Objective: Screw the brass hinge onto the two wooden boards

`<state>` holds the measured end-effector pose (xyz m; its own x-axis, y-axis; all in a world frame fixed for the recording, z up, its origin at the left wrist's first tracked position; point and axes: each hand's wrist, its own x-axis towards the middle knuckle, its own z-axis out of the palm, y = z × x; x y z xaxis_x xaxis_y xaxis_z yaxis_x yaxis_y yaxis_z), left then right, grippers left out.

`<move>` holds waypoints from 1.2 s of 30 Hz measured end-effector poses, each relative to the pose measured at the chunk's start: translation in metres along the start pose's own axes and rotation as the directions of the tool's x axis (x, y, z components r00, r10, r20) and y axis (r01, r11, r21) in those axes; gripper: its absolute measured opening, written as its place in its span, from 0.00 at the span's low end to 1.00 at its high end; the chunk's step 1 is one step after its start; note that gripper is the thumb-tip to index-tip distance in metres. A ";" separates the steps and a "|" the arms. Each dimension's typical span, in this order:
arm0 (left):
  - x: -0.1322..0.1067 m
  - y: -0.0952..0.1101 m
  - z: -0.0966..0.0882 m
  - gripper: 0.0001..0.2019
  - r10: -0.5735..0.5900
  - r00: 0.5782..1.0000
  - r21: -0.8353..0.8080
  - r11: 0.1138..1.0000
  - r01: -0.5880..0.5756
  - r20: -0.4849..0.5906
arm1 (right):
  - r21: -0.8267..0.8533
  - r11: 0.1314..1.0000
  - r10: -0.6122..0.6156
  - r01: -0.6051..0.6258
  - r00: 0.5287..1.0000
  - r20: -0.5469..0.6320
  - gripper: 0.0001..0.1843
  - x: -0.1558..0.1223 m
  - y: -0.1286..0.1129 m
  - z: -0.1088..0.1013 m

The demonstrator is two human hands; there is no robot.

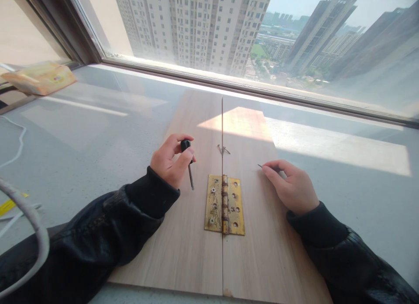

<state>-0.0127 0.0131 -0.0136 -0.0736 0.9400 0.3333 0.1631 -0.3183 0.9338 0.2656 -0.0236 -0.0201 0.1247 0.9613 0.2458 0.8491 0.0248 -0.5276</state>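
My left hand (173, 160) is closed round the black handle of a screwdriver (191, 177), its shaft pointing down over the left wooden board (176, 234). Between thumb and forefinger, my right hand (290, 184) pinches a small screw (259, 165) above the right wooden board (268, 251). A worn brass hinge (241, 208) lies open across the seam of the two boards. Screw heads sit in the holes of its left leaf, while the right leaf shows open holes. Beyond the hinge, a few loose screws (225, 150) lie by the seam.
The boards rest on a pale speckled sill (363, 195) below a large window (209, 37). At the far left is a soft tissue pack (42, 78). A thick white cable (41, 238) loops near my left sleeve, with a thin white cord (21, 140) behind it.
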 end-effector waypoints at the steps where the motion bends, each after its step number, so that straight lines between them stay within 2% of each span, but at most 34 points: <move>1: 0.001 0.000 0.000 0.11 -0.008 1.000 -0.002 1.000 0.008 0.001 | 0.000 1.000 0.001 -0.001 1.000 0.000 0.13 0.000 0.000 0.000; 5: -0.008 0.008 -0.006 0.09 0.005 0.998 0.003 1.000 -0.005 0.067 | -0.004 1.000 -0.010 0.010 1.000 0.002 0.13 0.001 0.002 0.001; 7: -0.019 0.017 -0.012 0.09 0.065 0.986 0.049 0.996 -0.073 0.154 | -0.009 1.000 -0.021 0.021 1.000 0.002 0.12 0.001 0.003 0.002; 9: -0.033 0.026 -0.018 0.09 0.156 0.953 0.111 0.976 -0.189 0.259 | -0.017 0.999 -0.040 0.040 0.999 -0.003 0.12 0.001 0.004 0.003; 12: -0.045 0.034 -0.022 0.04 0.166 0.943 0.273 0.930 -0.246 0.287 | -0.017 0.994 -0.108 0.108 0.994 -0.027 0.10 0.000 0.002 0.004; 15: -0.042 0.031 -0.020 0.04 0.029 0.957 0.298 0.947 -0.119 0.290 | 0.114 0.977 -0.187 0.182 0.982 0.040 0.08 -0.002 -0.001 0.005; 18: -0.034 0.026 -0.018 0.05 -0.058 0.964 0.286 0.958 -0.019 0.260 | 0.242 0.957 -0.201 0.162 0.969 0.145 0.06 -0.004 -0.001 0.006; 29: -0.035 0.024 -0.017 0.05 -0.076 0.955 0.359 0.933 -0.033 0.286 | 0.236 0.959 -0.201 0.158 0.964 0.174 0.07 -0.013 -0.001 0.002; 33: -0.035 0.023 -0.017 0.06 -0.084 0.948 0.373 0.927 -0.039 0.308 | 0.257 0.957 -0.175 0.134 0.974 0.144 0.08 -0.011 0.000 0.005; 36: -0.032 0.022 -0.019 0.07 -0.081 0.957 0.400 0.916 -0.039 0.278 | 0.288 0.952 -0.123 0.100 0.990 0.065 0.09 -0.014 -0.001 0.001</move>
<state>-0.0251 -0.0258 -0.0016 0.1899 0.9597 0.2071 0.5461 -0.2785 0.7900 0.2628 -0.0372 -0.0242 -0.0143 0.9666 0.2557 0.6732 0.1984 -0.7124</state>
